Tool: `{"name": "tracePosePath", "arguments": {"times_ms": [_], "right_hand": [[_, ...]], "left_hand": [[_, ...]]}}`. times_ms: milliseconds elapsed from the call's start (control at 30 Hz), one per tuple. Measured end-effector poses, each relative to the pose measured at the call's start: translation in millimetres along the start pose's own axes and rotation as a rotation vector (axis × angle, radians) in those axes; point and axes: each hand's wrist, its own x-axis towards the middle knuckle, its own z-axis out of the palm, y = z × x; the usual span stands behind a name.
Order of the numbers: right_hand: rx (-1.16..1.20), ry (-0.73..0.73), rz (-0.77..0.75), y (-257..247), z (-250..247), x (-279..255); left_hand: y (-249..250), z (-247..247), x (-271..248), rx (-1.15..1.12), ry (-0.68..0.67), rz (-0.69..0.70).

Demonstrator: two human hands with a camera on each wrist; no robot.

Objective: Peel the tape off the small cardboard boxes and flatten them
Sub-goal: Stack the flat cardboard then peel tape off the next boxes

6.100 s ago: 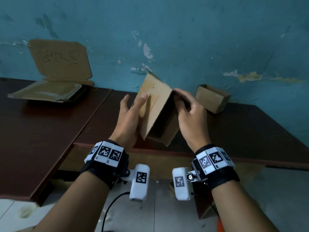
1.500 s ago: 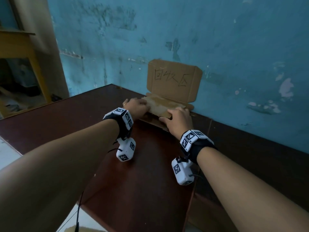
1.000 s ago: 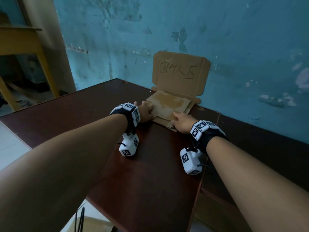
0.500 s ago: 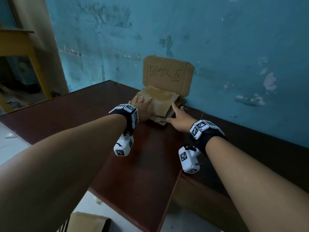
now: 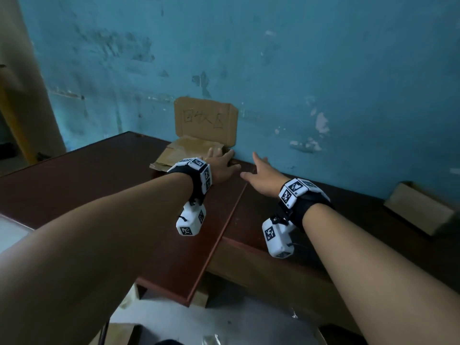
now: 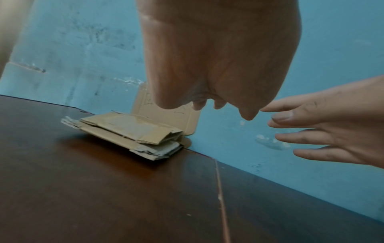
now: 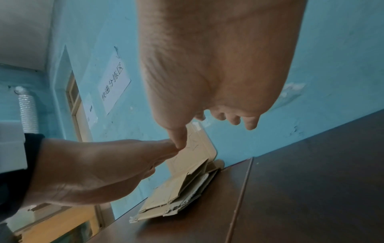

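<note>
I see the stack of flattened boxes (image 5: 185,151) lying on the dark wooden bench (image 5: 104,185), pushed up against the blue wall (image 5: 323,70), just below a cardboard sign (image 5: 205,119) with handwriting that leans upright on that wall. My left hand (image 5: 220,165) hovers above the stack's near right corner, its grip spread with fingers straight, holding nothing. My right hand (image 5: 262,176) is just beside it to the right, over the bench seam, fingers also splayed and empty. An unflattened small box (image 5: 420,207) sits well apart at the far right.
</note>
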Motion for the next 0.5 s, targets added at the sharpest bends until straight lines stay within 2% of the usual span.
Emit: {"name": "tracePosePath", "arguments": {"times_ms": [500], "right_hand": [[0.014, 0.143, 0.185, 139, -87, -126]], "left_hand": [[187, 40, -49, -0.083, -0.099, 0.213]]}}
